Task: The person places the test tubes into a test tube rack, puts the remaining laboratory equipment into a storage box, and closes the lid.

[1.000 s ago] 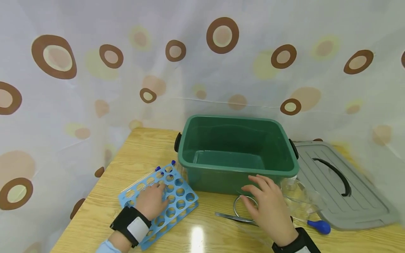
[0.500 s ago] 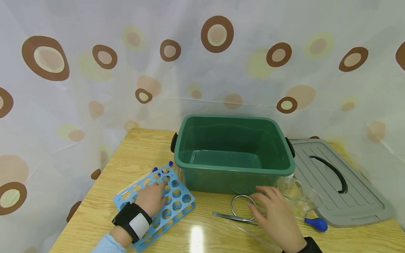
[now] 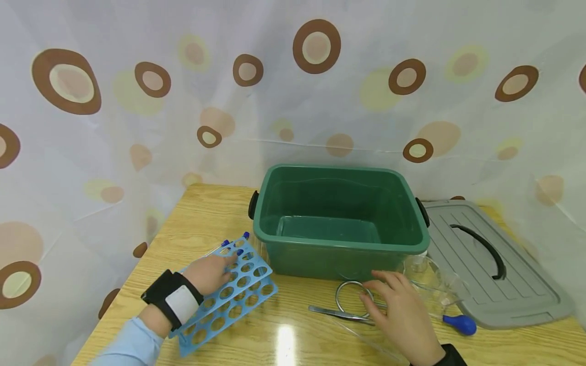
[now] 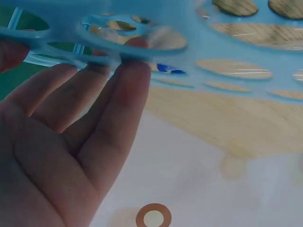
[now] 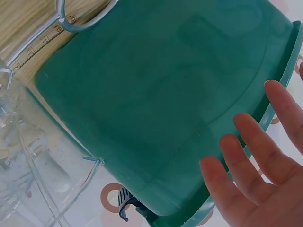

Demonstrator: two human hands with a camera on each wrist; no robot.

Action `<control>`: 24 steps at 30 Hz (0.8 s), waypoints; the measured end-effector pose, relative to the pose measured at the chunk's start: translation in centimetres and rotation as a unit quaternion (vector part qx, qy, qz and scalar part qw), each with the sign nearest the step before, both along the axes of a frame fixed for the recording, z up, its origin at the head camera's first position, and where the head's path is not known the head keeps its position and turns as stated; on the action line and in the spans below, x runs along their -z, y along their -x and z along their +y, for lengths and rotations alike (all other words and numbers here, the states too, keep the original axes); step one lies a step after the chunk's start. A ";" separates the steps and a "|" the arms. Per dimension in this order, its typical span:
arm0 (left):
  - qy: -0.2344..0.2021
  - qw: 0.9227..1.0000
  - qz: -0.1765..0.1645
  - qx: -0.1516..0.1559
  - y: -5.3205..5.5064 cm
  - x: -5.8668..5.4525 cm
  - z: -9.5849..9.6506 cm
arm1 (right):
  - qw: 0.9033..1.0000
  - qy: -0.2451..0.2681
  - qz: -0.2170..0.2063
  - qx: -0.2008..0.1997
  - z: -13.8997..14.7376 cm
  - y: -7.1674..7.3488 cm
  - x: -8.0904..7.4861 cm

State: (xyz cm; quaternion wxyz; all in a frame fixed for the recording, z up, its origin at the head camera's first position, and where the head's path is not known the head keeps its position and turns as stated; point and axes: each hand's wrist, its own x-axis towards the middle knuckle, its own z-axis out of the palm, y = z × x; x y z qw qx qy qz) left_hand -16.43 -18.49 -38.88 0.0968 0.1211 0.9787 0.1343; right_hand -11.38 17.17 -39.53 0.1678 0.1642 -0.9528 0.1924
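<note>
My left hand (image 3: 208, 274) grips the light blue test tube rack (image 3: 222, 303) at its left side, fingertips hooked at its holes. In the head view the two-tier rack is tilted. Seen from the left wrist, the curled fingers (image 4: 120, 109) reach the perforated plate (image 4: 199, 47). Tubes with blue caps (image 3: 225, 243) lie behind it, partly covered. My right hand (image 3: 403, 315) holds nothing, its fingers loosely bent and spread beside a metal ring (image 3: 338, 295) and tweezers (image 3: 339, 313). From the right wrist, its fingers (image 5: 255, 142) overlap the green bin's side.
A green bin (image 3: 339, 258) stands at the table's back, its grey lid (image 3: 485, 284) lying to the right. Clear glassware (image 3: 423, 279), a blue rubber bulb (image 3: 462, 324) and a thin clear rod (image 3: 361, 338) lie around my right hand. A ruler (image 5: 42, 43) shows by the bin's base.
My left hand has moved left and taken hold of the rack, which has gone from lying flat to tilted. My right hand has drawn slightly back, leaving more of the ring showing.
</note>
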 end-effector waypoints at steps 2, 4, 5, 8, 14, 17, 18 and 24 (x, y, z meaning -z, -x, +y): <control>0.002 1.000 -0.026 0.004 0.2 -0.6 -0.1 | 1.000 0.000 0.005 0.001 0.0 0.0 0.1; -0.001 0.999 -0.044 0.005 0.3 -0.9 -0.1 | 1.000 -0.002 0.011 0.000 0.0 -0.1 0.1; -0.002 0.999 -0.052 0.004 0.3 -1.0 0.0 | 1.000 -0.003 0.014 -0.001 0.0 -0.1 0.1; -0.009 0.998 -0.065 0.002 0.2 -1.0 0.4 | 1.000 -0.002 0.013 -0.002 0.0 -0.1 0.2; -0.028 0.996 -0.076 0.037 -0.7 -1.2 1.6 | 1.000 0.007 -0.011 0.005 0.3 -0.2 0.1; -0.037 0.994 -0.070 0.073 -1.6 -1.5 2.1 | 1.000 0.009 -0.021 0.006 0.6 -0.3 0.0; -0.038 0.994 -0.065 0.086 -1.9 -1.5 2.2 | 1.000 0.011 -0.025 0.006 0.7 -0.3 0.0; -0.040 0.989 -0.048 0.137 -4.5 -1.3 2.6 | 0.999 0.019 -0.032 0.016 1.5 -0.3 0.0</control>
